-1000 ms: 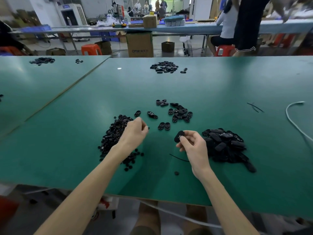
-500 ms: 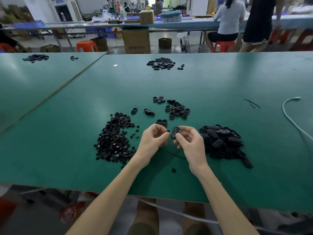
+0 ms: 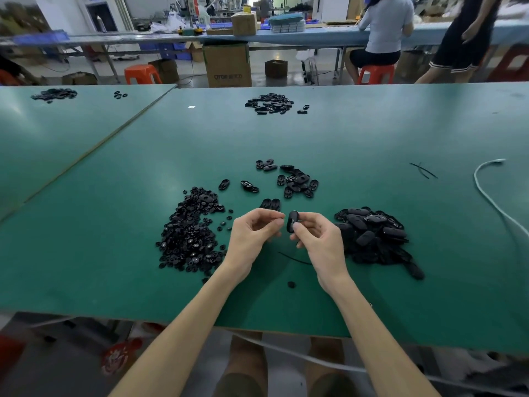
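Note:
My right hand pinches a black oval plastic shell upright between thumb and fingers above the green table. My left hand is right beside it, fingertips pinched together against the shell; whatever small part it holds is hidden by the fingers. A heap of small black round parts lies left of my left hand. A heap of black oval shells lies right of my right hand.
Finished-looking oval pieces lie scattered beyond my hands, with another cluster far back. A thin black strip and a loose round part lie under my wrists. A white cable runs at the right. People sit and stand behind the table.
My left hand left the heap of round parts and came right to meet the shell in my right hand. Both hands now stay together at the centre.

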`<state>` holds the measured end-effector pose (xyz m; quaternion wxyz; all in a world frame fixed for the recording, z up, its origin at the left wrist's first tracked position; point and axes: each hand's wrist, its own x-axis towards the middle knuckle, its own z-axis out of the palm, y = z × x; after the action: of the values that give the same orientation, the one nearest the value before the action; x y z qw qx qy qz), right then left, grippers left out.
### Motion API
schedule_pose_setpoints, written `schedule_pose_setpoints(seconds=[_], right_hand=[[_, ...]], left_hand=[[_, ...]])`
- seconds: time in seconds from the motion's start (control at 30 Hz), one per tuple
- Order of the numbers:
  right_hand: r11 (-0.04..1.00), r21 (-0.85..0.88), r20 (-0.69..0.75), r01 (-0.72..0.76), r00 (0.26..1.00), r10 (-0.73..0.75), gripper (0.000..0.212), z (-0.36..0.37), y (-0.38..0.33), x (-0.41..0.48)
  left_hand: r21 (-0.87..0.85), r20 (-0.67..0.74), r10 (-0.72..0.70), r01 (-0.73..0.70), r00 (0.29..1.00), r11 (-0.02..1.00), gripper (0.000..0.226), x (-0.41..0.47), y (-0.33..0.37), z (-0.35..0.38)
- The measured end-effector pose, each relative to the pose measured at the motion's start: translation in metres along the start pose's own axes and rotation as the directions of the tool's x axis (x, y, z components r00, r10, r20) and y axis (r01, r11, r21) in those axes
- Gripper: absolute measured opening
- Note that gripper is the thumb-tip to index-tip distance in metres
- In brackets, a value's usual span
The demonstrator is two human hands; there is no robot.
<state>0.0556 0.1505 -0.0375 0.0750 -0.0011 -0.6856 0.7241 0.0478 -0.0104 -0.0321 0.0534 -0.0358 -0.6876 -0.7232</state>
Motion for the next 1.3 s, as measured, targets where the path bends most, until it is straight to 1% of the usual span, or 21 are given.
schedule_pose_setpoints(seconds=[0.1,0.3,0.67,0.77,0.87,0.9,1.03,1.3], right_hand=[[1.0,-0.005,0.005,0.007,1.0,-0.007,0.017,-0.0001,0.0003,-0.0006],[1.0,-0.012,0.021,0.005,1.0,-0.005,0.016,-0.0011,0.0014,-0.0006],[0.999,-0.04,0.029,0.006,1.0,-0.004,0.014,-0.0006,0.0008,-0.0005],[0.999,-0.052,0.035,0.004,0.999,-0.002,0.015,-0.0004,0.0012,0.0001],[0.998,-0.066,0.024,-0.008,1.0,0.009,0.016,-0.0006,0.0027,0.001],[0.998,-0.068,0.019,-0.011,1.0,0.012,0.017,-0.0006,0.0029,0.0012],[0.997,-0.076,0.033,-0.009,0.999,0.011,0.016,0.0005,0.0015,0.0],[0.995,-0.101,0.03,-0.008,0.999,0.011,0.015,-0.0002,0.0016,-0.0002]], left_hand=[[-0.015,-0.011,0.005,-0.005,1.0,1.0,0.009,0.0004,-0.0013,-0.0005],[-0.003,0.043,0.036,-0.036,0.998,0.999,0.009,-0.0007,-0.0011,0.0005],[0.037,0.022,0.022,-0.022,1.0,0.999,0.006,0.0006,-0.0031,-0.0006],[0.105,0.033,0.036,-0.039,0.999,0.994,0.006,-0.0002,-0.002,0.0013],[0.305,0.071,0.095,-0.112,0.993,0.946,0.005,-0.0006,-0.0014,0.0055],[0.347,0.079,0.113,-0.133,0.991,0.928,0.005,-0.001,-0.001,0.0062],[0.345,0.053,0.124,-0.134,0.991,0.929,0.006,-0.0025,0.0019,0.0057],[0.362,0.056,0.119,-0.132,0.991,0.923,0.006,-0.003,0.0024,0.0064]])
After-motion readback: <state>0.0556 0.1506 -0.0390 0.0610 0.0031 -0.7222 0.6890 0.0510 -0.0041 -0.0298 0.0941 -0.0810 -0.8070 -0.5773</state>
